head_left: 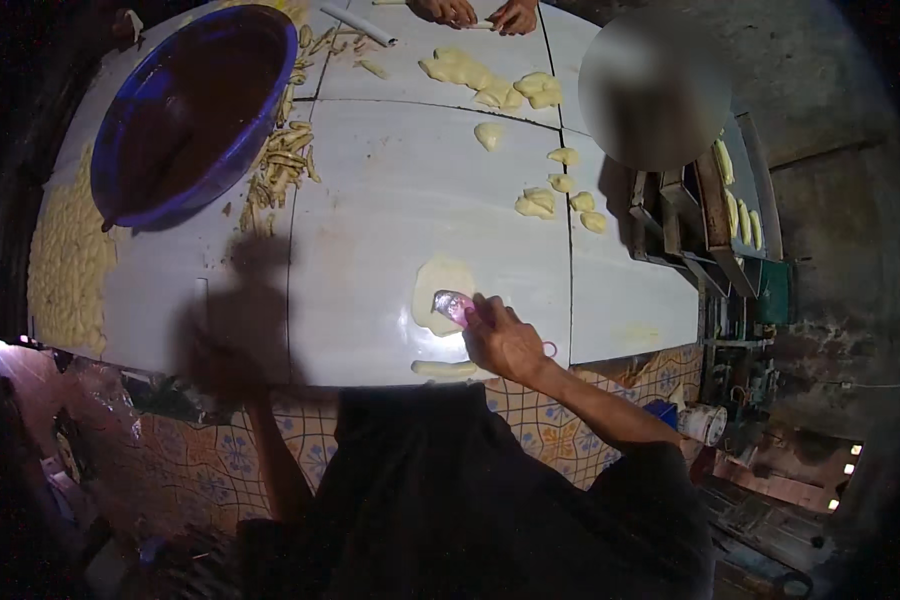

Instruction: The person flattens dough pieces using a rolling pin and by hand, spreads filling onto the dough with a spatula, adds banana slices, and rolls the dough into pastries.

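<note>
My right hand (507, 346) is closed around a pink utensil (454, 308) with a broad, shiny, spoon-like head; a small pink loop shows behind the hand. The head rests over a flattened round of pale dough (436, 276) on the white tiled table (360, 230). Just below that round, by the near edge, lies a short dough roll (444, 369). My left hand (226, 362) is at the near edge of the table on the left, in deep shadow, so its fingers cannot be made out.
A large blue basin (282, 110) holding dark brown stuff stands far left, with pale strips (282, 165) beside it. Dough lumps (537, 203) lie ahead. Another person's hands (470, 14) work dough at the far edge. Stacked trays (710, 205) with dough rolls stand right.
</note>
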Motion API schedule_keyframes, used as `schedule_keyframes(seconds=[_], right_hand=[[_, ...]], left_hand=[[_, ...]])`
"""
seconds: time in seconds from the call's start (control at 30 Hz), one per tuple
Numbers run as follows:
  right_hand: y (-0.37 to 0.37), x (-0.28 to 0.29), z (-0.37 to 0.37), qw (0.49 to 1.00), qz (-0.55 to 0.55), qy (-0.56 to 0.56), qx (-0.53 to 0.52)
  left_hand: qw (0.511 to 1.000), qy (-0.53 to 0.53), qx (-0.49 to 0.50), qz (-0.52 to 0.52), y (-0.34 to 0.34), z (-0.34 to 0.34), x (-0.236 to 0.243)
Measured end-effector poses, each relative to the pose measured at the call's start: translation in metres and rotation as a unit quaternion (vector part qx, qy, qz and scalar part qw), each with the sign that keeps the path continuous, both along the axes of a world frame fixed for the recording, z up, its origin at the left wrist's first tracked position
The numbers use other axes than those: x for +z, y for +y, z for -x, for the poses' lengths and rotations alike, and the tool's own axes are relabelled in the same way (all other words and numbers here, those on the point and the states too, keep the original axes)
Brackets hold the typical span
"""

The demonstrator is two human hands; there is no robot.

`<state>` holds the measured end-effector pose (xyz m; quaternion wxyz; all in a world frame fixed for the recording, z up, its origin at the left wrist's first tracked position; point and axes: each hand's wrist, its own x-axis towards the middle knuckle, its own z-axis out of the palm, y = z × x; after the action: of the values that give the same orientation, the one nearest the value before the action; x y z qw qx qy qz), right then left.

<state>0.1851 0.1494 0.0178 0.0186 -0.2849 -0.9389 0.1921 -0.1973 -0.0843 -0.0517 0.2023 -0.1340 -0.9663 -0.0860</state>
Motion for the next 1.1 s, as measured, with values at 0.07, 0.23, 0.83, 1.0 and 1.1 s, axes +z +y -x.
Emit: schedule_keyframes(seconds=[0.07,0.23,0.83,1.0,1.1], right_hand=[[0.009,0.032,0.010,0.999,0.013,-0.050,0.014],[0.048,0.099,0.067,0.965,0.185,-0.166,0.087],[0.144,-0.027,0.371,0.971,0.000,0.237,0.030],[0.128,-0.003,0.336,0.982,0.077,0.171,0.008],[0.080,0.039,0.324,0.937,0.284,0.205,0.019]], left_hand=[[0.999,0.030,0.000,-0.012,-0.010,0.011,-0.007],[0.990,0.091,0.046,0.093,0.024,-0.007,0.013],[1.000,0.008,-0.001,-0.029,0.021,0.019,-0.027],[0.999,0.029,-0.025,0.019,0.018,0.015,-0.025],[0.997,0.062,-0.033,0.016,-0.078,0.077,-0.104]])
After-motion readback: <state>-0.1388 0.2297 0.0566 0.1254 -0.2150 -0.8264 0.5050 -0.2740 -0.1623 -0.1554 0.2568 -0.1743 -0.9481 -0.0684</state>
